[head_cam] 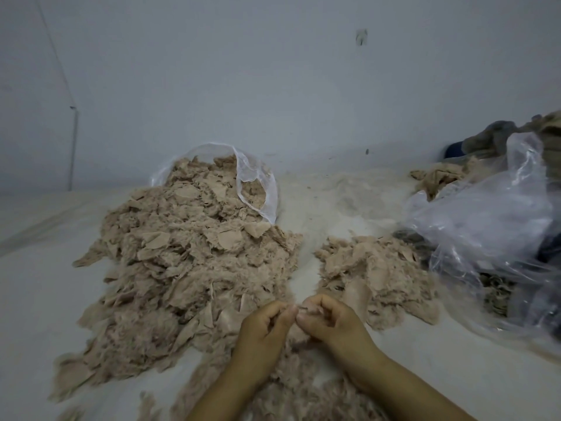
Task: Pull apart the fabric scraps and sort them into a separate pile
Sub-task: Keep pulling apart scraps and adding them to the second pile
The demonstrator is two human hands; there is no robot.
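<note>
A big heap of beige-pink fabric scraps (188, 259) spreads over the left half of the white surface. It spills from a clear mesh bag (258, 183) at the back. A smaller pile of the same scraps (376, 268) lies to the right of a narrow gap. Low in the middle, my left hand (264, 326) and my right hand (331, 320) meet with fingers curled, thumbs touching. Between them they pinch a small scrap (303, 308), mostly hidden by the fingers. More fluffy scraps (291, 387) lie under my forearms.
A crumpled clear plastic bag (498, 232) with dark cloth inside fills the right side. Behind it lie more beige scraps (440, 177) and dark folded fabric (491, 138). A pale wall (273, 86) rises right behind the surface.
</note>
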